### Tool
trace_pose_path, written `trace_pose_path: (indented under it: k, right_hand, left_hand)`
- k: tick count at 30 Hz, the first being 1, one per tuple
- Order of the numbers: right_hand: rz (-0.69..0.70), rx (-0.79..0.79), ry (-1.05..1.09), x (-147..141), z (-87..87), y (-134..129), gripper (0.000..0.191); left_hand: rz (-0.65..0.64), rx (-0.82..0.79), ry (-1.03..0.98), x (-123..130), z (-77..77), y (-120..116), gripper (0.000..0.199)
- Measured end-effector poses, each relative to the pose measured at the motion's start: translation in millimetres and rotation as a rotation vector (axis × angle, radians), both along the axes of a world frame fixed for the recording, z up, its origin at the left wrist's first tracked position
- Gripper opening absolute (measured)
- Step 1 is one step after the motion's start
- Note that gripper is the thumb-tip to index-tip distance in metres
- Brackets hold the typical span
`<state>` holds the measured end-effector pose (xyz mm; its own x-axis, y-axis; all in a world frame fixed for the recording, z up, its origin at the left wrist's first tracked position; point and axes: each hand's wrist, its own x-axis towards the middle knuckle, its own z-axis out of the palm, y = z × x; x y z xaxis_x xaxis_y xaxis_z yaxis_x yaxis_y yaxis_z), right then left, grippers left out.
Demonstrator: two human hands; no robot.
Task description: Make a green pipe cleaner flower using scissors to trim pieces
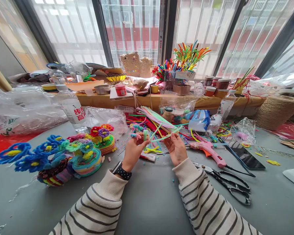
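Between my two hands runs a light green pipe cleaner [159,139]. My left hand [134,150] pinches its left end, where a green loop stands above the fingertips. Small blue and pink fuzzy pieces show beside those fingers; whether they are joined to it I cannot tell. My right hand [176,148] grips the other end, with a short tip sticking out past the fingers. Just behind lies a bundle of pink, green and red pipe cleaners [156,119]. Yellow pieces [153,150] and a small white box [148,156] sit on the table between the hands.
Pipe-cleaner flower pots [87,161] stand at left. On the right are a pink glue gun [210,152], black-handled scissors [231,186], a phone [247,155] and a twine spool [279,111]. Water bottles [70,106] and plastic bags [26,111] stand farther back, before a cluttered ledge [203,102].
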<state>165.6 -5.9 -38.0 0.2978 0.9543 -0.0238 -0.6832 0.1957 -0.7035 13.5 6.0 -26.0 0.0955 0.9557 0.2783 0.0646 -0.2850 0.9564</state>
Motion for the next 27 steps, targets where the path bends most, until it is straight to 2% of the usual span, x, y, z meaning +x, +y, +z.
trace_pose_path:
  k: [3,5,11,14,17,22,27]
  right_hand:
    - [-0.05,0.0,-0.096,-0.5,1.4,-1.0,0.028]
    - [-0.036,0.01,-0.154,-0.4,2.3,-1.8,0.023]
    - [0.164,0.166,-0.144,0.7,4.8,-4.2,0.016]
    - [0.186,0.191,-0.236,-0.7,3.3,-4.0,0.018]
    - [0.149,0.221,-0.464,-2.4,0.2,-3.6,0.019]
    - [0.035,0.285,-0.992,-2.2,-1.9,-7.2,0.014]
    - [-0.022,0.295,-1.217,-1.1,-0.3,-9.9,0.017]
  left_hand:
    - [-0.008,-0.001,-0.018,-0.2,0.1,0.1,0.034]
    - [-0.018,-0.009,-0.03,0.1,0.8,0.0,0.034]
    - [0.007,-0.057,-0.059,1.0,5.2,-1.6,0.033]
    - [-0.006,-0.067,-0.066,1.6,7.0,-2.8,0.032]
    - [-0.029,-0.057,-0.078,2.6,6.8,-3.6,0.032]
    - [-0.065,0.008,-0.063,2.4,3.1,-3.6,0.029]
    - [-0.066,0.046,-0.063,1.3,1.2,-2.7,0.03]
